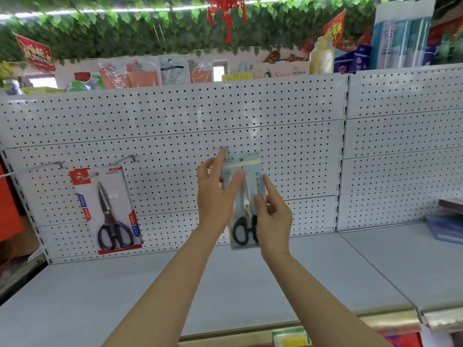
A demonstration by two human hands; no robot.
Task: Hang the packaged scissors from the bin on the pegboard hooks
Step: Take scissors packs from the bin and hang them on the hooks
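Observation:
A pale blue pack of black-handled scissors (246, 186) is held upright against the white pegboard (175, 116), its top just under a hook (223, 148). My right hand (271, 214) grips the pack's right side at mid-height. My left hand (216, 194) touches its upper left part, fingers partly spread, forefinger reaching up to the hook. Whether the pack hangs on the hook I cannot tell. A red and white scissors pack (106, 209) hangs from a hook (87, 177) at the left. The bin is not in view.
Two bare hooks (126, 159) (37, 167) stick out of the pegboard at upper left. A grey shelf (175, 291) runs below the board. Blue packages (446, 227) lie on the shelf at right. Goods stand on top of the unit.

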